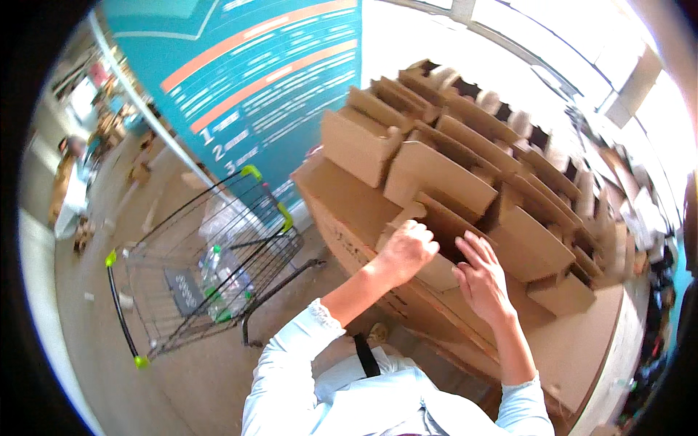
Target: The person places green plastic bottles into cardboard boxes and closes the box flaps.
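A small open-topped cardboard box stands at the near edge of a group of similar boxes, its flaps up and its inside dark. My left hand is closed at the box's left side, with the fingers curled over a flap there. On the right side of the same box lies my right hand, fingers stretched out and slightly apart, touching the cardboard. Just beyond it is another open box with raised flaps. What lies inside the near box cannot be made out.
Several rows of open boxes fill a large brown carton surface. At left stands a wire shopping cart with plastic bottles in it. A teal banner rises behind. Another person is far left.
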`<state>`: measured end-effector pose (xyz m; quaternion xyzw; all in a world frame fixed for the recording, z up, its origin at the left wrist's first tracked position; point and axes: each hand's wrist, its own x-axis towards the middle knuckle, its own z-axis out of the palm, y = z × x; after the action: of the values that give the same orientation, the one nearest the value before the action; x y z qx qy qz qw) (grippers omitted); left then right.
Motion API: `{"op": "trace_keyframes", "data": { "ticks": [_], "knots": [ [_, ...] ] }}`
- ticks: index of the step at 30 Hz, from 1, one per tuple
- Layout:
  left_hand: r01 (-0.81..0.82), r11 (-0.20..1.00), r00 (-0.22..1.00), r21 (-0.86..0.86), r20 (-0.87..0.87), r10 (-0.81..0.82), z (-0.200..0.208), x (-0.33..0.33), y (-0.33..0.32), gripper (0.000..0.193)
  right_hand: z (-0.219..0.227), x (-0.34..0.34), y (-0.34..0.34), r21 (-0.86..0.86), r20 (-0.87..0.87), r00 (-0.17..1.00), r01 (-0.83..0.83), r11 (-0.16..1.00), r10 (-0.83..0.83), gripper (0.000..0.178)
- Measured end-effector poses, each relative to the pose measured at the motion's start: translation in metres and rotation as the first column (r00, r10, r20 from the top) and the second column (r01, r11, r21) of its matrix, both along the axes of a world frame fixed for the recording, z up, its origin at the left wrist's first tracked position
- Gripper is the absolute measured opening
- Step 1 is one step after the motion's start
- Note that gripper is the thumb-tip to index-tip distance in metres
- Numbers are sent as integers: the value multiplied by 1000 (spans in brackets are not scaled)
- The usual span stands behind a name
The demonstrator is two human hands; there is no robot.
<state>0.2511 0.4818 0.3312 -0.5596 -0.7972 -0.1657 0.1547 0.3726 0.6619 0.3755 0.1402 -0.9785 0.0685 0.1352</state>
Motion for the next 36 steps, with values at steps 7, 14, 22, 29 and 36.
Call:
{"op": "trace_keyframes", "data": {
  "ticks": [7,14,22,29,36],
  "knots": [
    [-158,970,986,187,84,144,7,12,-32,37,-17,-23,29,-205,421,902,197,959,-96,24],
    [-682,711,694,172,459,555,-14,-37,-248,24,-9,-35,8,-65,138,982,143,988,-133,11],
    [-710,250,-12,-658,367,930,-247,-99,-575,26,-43,-29,29,60,374,836,410,910,-402,33],
    [-73,253,99,-965,246,964,-369,-42,-642,24,-55,13,87,55,509,712,535,843,-485,24],
    [113,476,387,-872,480,787,-352,-42,-618,28,-84,71,190,-31,367,739,617,786,-565,27]
  ]
}}
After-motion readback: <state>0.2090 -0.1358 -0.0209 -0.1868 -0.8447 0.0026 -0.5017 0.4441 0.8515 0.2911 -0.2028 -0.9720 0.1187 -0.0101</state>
